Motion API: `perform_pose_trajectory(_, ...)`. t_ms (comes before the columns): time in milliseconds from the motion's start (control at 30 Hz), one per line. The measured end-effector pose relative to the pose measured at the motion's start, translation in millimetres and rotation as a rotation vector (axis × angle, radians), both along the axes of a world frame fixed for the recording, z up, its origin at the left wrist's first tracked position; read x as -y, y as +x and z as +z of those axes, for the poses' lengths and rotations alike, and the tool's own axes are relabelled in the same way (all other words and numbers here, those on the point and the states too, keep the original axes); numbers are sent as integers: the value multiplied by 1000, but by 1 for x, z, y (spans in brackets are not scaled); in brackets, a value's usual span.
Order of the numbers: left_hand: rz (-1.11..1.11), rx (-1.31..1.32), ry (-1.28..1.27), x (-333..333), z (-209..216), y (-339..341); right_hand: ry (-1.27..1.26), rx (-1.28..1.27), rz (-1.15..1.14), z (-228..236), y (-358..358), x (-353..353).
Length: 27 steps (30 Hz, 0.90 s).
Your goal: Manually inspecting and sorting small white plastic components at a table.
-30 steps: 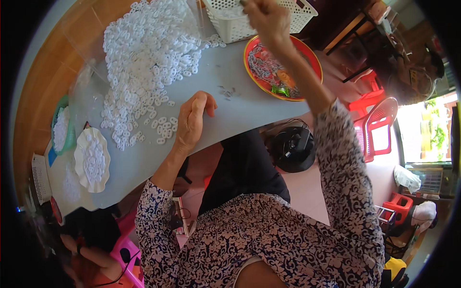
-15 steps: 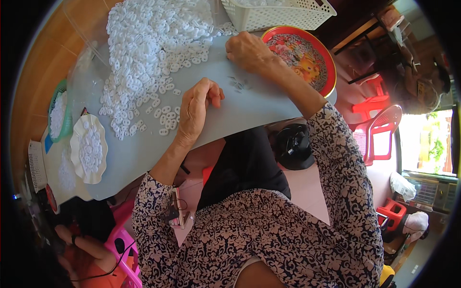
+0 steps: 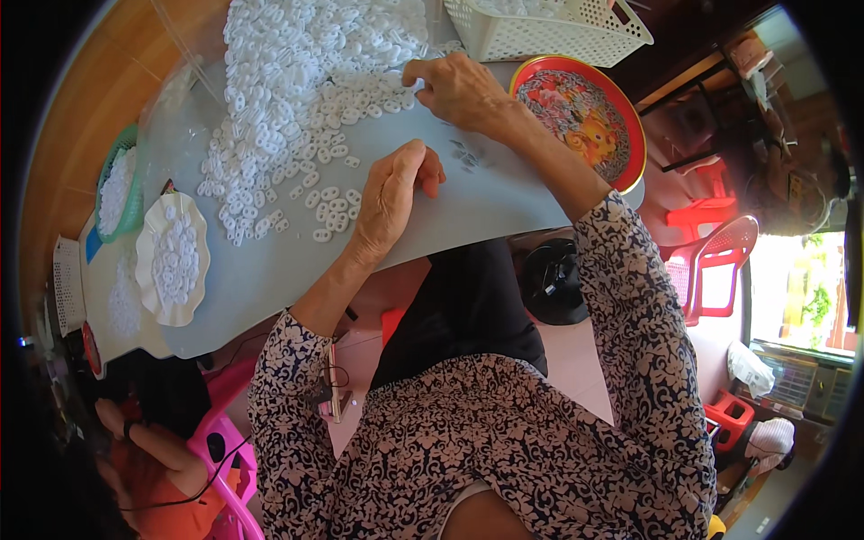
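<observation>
My left hand point(image 3: 392, 193) is held curled above the grey tabletop point(image 3: 396, 234), its fingers bent in toward the palm. Whatever those fingers hold, if anything, is hidden. Beside its wrist lie several loose white oval plastic pieces with two holes each point(image 3: 335, 212). My right hand point(image 3: 463, 92) reaches to the near right edge of a large heap of the same pieces point(image 3: 297, 85), with one white piece point(image 3: 418, 85) showing between thumb and forefinger. Between my hands, a few small dark slivers point(image 3: 466, 157) lie on the table.
Right of my right hand stands a red-rimmed round tray point(image 3: 633, 126) holding many small metal bits. A cream perforated basket point(image 3: 558, 40) sits behind it. At left are a scalloped white dish point(image 3: 200, 279) and a green basket point(image 3: 133, 193) of white pieces. A person's arm point(image 3: 162, 445) shows lower left.
My right hand has shifted left relative to the tray, onto the heap's edge, and its thumb and forefinger now show. The left hand stays curled. The whole view has shifted slightly.
</observation>
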State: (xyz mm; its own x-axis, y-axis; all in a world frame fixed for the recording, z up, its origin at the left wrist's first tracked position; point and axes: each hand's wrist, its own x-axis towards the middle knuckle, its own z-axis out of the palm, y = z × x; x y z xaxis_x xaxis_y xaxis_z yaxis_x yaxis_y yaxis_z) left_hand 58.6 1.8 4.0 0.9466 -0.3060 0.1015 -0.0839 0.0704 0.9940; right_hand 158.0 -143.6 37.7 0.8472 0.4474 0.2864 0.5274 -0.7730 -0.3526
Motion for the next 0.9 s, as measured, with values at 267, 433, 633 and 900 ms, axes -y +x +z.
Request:
perform_pose_trajectory(267, 1, -15, -37, -1, 2, -1, 119, -98, 159, -18, 11, -3)
perform_pose_trajectory(433, 1, -44, -45, 1, 0, -1, 140, -129, 153, -16, 7, -4)
perform_pose_trajectory(633, -4, -37, -48, 1, -5, 1, -82, -45, 126, -12, 5, -18)
perform_pose_trajectory(900, -3, 1, -64, 2, -4, 4, -69, -170, 179, -10, 11, -20)
